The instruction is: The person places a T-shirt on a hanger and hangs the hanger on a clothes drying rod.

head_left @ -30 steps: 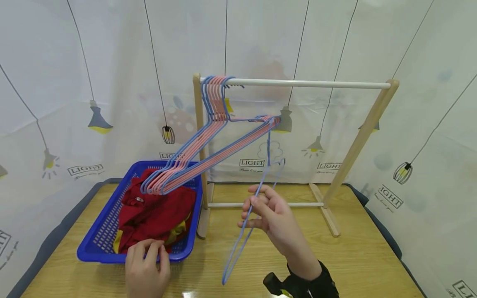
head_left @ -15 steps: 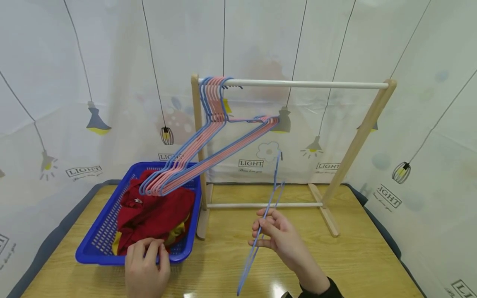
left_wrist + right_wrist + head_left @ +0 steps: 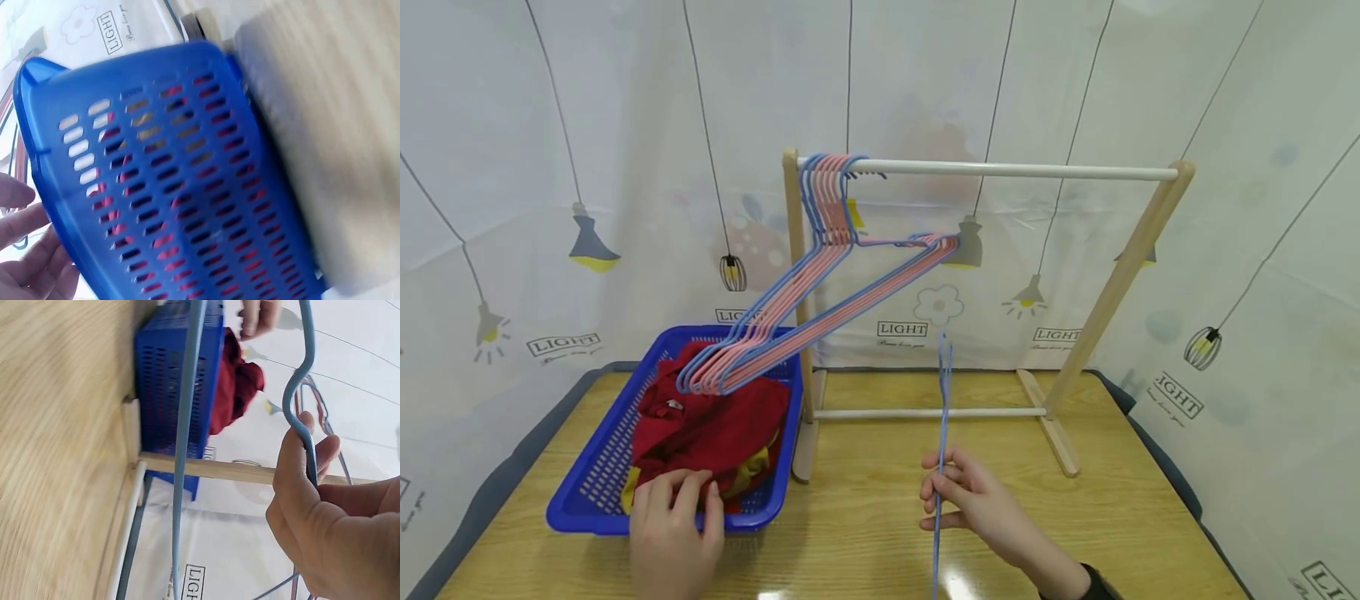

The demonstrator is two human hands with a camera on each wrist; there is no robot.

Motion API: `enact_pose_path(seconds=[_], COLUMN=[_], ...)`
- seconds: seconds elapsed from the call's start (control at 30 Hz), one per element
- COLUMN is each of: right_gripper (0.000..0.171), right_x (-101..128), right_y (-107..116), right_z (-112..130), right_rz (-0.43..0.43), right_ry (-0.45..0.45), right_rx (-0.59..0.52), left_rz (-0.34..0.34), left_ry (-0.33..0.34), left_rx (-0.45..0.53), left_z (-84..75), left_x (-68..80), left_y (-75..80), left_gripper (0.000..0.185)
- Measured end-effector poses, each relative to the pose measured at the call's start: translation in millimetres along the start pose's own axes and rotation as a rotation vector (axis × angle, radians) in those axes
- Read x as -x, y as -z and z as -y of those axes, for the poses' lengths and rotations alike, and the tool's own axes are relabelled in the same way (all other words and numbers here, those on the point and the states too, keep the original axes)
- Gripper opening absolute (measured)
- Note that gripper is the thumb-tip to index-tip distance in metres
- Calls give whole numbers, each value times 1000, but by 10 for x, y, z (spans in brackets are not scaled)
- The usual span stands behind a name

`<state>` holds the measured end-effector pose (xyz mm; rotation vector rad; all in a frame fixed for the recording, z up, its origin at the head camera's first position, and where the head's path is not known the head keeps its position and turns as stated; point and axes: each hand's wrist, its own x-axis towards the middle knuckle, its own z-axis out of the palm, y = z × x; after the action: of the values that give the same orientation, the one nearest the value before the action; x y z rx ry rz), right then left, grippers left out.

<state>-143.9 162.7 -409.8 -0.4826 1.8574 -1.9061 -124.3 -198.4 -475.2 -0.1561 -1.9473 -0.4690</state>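
My right hand (image 3: 981, 508) pinches a blue wire clothes hanger (image 3: 942, 425) between thumb and fingers, in front of the rack. Seen nearly edge-on in the head view, the hanger has its lower end past the frame's bottom. In the right wrist view, the thumb and fingers hold the blue hanger wire (image 3: 302, 428) beside a wavy bend. At the near rim of a blue plastic basket (image 3: 587, 523), my left hand (image 3: 672, 529) rests with loosely bent fingers. Some of them reach over the edge toward a dark red garment (image 3: 711, 429) with yellow parts.
A rack with wooden legs (image 3: 1116, 292) and a white top bar (image 3: 1000, 170) stands behind the hands. Several blue and pink hangers (image 3: 775, 308) hang at its left end, over the basket. Beneath everything is a wooden table (image 3: 865, 517); a printed cloth backdrop (image 3: 700, 100) surrounds it.
My right hand has lowered the blue hanger toward me, away from the rack, and turned it edge-on. The left hand stays at the basket's near rim, shifted slightly left in view.
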Motion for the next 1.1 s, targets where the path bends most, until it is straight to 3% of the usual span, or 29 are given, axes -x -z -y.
enact_pose_path(seconds=[0.1, 0.2, 0.33, 0.53, 0.63, 0.83, 0.97, 1.1], right_gripper=[21, 21, 24, 27, 32, 36, 35, 33], right_x=[59, 115, 160, 175, 175, 174, 205, 242], right_y=[80, 167, 260, 398, 459, 556, 609, 645], right_z=[-25, -36, -54, -105, -128, -179, -215, -234], right_rz=[26, 57, 83, 81, 56, -40, -66, -87], right_ry=[-15, -26, -29, -19, 18, 74, 125, 183], right_rx=[42, 80, 161, 209, 225, 346, 414, 463], left_rz=[64, 80, 77, 154, 223, 384, 470, 632], left_ry=[13, 7, -39, -111, -140, -172, -199, -167], left_rx=[-32, -52, -58, -77, -90, -135, -169, -199], left_z=[21, 52, 104, 224, 311, 462, 502, 507], left_x=[-110, -244, -444, -763, -902, -1107, -1244, -1391], left_y=[92, 186, 296, 416, 440, 389, 333, 263], left_gripper=[40, 37, 27, 24, 25, 55, 65, 75])
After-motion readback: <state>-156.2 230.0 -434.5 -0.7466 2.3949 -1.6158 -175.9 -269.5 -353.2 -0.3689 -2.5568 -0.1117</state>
